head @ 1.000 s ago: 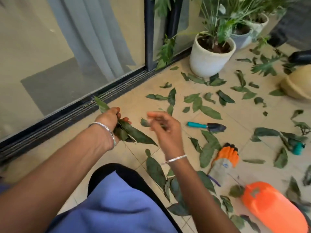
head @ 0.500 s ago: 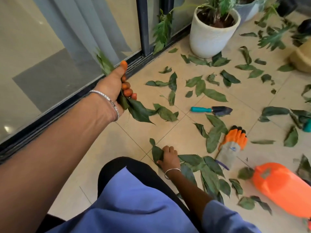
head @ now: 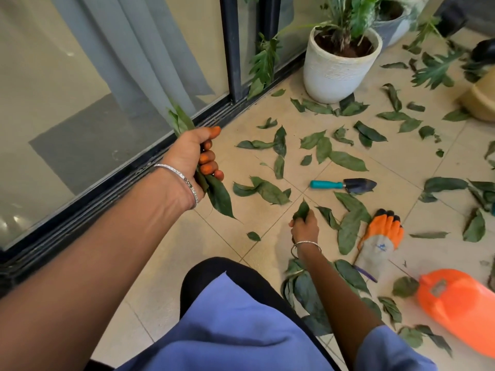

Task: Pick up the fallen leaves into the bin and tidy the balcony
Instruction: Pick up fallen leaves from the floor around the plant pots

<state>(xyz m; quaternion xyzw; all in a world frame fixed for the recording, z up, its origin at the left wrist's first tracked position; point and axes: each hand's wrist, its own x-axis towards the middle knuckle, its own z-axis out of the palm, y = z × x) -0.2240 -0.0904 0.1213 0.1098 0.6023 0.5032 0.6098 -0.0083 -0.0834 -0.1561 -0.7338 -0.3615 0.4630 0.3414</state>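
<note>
Green fallen leaves (head: pixel 345 160) lie scattered over the beige tiled balcony floor. My left hand (head: pixel 194 155) is raised near the sliding door track and grips a bunch of leaves (head: pixel 218 194) that stick out above and below the fist. Lower down, my right hand (head: pixel 305 226) is at the floor and pinches a single leaf (head: pixel 302 210) that points upward. More leaves lie in a heap (head: pixel 308 287) under my right forearm. No bin is clearly visible.
A teal-handled trowel (head: pixel 345 184) lies mid-floor, an orange and grey glove (head: pixel 380 239) to the right of my right hand. An orange plastic object (head: pixel 460 303) sits at lower right. A white plant pot (head: pixel 340 65) stands by the glass door (head: pixel 107 76); a tan basket (head: pixel 479 103) is at the right edge.
My right hand has moved forward from the heap near my knee and picked up one leaf from the floor. My left hand still holds its bunch, shifted slightly.
</note>
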